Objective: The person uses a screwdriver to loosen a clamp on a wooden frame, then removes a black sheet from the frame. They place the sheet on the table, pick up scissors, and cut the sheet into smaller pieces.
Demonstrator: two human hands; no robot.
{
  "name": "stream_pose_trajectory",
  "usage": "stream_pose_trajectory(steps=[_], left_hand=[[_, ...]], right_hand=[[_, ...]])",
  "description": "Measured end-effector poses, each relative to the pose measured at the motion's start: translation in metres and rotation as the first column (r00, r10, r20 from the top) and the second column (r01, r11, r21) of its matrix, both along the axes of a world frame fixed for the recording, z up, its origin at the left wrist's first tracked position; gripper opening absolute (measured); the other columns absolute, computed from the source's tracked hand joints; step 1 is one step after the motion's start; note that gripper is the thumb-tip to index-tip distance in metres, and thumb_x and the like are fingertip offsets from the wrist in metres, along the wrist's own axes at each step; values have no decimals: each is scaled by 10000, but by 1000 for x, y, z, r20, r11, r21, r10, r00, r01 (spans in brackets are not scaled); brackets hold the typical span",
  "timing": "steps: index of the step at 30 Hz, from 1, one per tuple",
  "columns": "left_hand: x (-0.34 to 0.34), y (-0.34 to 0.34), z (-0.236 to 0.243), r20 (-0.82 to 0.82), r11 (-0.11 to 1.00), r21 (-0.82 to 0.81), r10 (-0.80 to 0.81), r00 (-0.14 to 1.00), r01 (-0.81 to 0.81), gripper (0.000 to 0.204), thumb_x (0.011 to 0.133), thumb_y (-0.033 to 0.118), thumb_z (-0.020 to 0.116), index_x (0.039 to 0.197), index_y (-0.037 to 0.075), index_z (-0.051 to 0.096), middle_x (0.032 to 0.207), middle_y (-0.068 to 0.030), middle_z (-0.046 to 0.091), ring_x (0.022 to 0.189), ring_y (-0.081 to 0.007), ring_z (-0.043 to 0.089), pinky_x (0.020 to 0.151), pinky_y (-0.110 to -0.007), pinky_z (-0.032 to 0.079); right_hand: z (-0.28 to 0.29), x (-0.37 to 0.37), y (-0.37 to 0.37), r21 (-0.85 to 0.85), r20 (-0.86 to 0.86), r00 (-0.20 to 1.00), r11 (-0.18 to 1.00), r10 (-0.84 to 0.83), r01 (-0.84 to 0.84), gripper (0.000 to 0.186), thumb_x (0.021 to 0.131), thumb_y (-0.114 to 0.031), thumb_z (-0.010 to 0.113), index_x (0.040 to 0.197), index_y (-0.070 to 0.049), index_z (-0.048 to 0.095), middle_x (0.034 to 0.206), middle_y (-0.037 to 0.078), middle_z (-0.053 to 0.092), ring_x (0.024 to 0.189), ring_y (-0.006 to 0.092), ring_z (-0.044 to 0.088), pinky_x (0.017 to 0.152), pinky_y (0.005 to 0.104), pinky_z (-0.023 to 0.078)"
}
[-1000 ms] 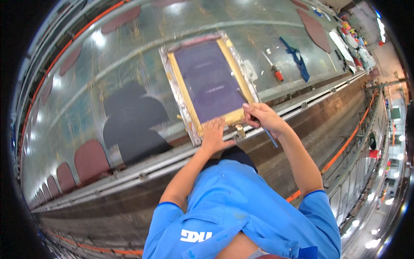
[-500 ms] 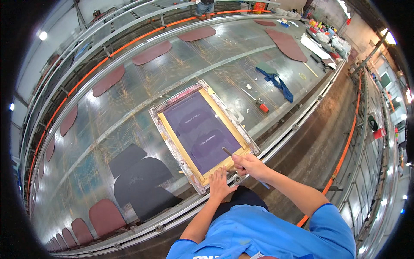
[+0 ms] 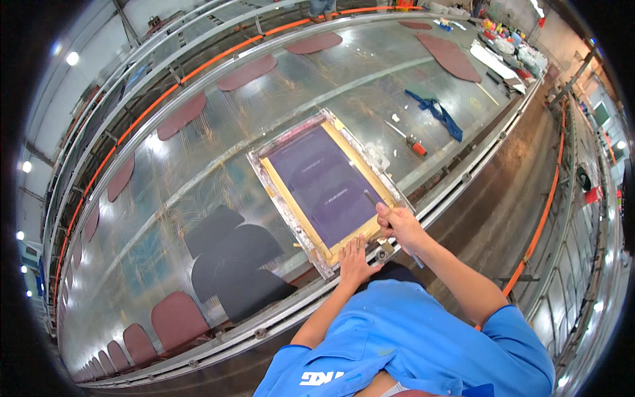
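Note:
A wooden-edged screen-printing frame [image 3: 267, 173] with purple mesh [image 3: 317, 198] and yellow tape along its inner edges lies tilted on the long table. My left hand [image 3: 356, 263] rests on its near edge, fingers stretched forward over the taped border. My right hand [image 3: 400, 226] is closed around a slim grey metal tool [image 3: 370, 196] at the frame's near right corner. The tool's tip points up over the mesh; its exact kind is unclear. A metal block with a bolt [image 3: 383, 251] sits on the table rail between my hands.
Dark grey pieces [image 3: 245, 271] overlap left of the frame. Several maroon pieces [image 3: 177, 321] line the table's edges. A red-handled tool [image 3: 417, 147] and a dark blue cloth [image 3: 442, 119] lie to the right. The metal rail [image 3: 463, 173] borders the near side; a person [image 3: 321, 8] stands beyond the far side.
The whole view has shifted, so the table and frame appear higher and farther right. My right hand has moved slightly forward with the tool. My left hand stays on the frame's edge.

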State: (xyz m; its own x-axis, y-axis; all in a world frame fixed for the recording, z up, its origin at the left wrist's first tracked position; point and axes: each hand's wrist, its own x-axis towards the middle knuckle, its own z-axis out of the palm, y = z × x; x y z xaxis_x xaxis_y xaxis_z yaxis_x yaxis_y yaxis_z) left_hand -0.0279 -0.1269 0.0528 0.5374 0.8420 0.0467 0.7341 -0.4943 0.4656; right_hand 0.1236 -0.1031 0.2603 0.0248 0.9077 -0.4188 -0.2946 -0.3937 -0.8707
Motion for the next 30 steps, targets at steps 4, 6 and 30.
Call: stream_pose_trajectory(steps=[4,6,30], left_hand=[[0,-3,-5,-27,1000,-22,11,1000,-11,1173,643,659,775,1519,17,331,1413,-171,466,1301,-326,448,1087,-533,321],[0,-4,-5,-30,999,-38,17,999,-18,1180,645,661,772,1527,22,319,1426,-175,461,1306,-334,447,1091,-538,320],[-4,-5,-13,44,1000,-13,17,999,-16,1195,633,654,781,1535,29,306,1436,-144,439,1331,-322,413,1113,-550,278]], right_hand=[[4,-4,-4,30,-40,998,998,-46,47,438,1021,-421,580,718,-115,499,707,-38,434,580,56,335,533,223,268],[6,-10,-7,24,-51,994,995,-100,102,434,1019,-417,585,718,-115,502,707,-40,439,578,57,339,533,224,269],[38,72,-12,-24,673,656,896,342,-443,496,1084,-400,417,721,-64,441,570,-27,404,561,76,451,934,397,548]])
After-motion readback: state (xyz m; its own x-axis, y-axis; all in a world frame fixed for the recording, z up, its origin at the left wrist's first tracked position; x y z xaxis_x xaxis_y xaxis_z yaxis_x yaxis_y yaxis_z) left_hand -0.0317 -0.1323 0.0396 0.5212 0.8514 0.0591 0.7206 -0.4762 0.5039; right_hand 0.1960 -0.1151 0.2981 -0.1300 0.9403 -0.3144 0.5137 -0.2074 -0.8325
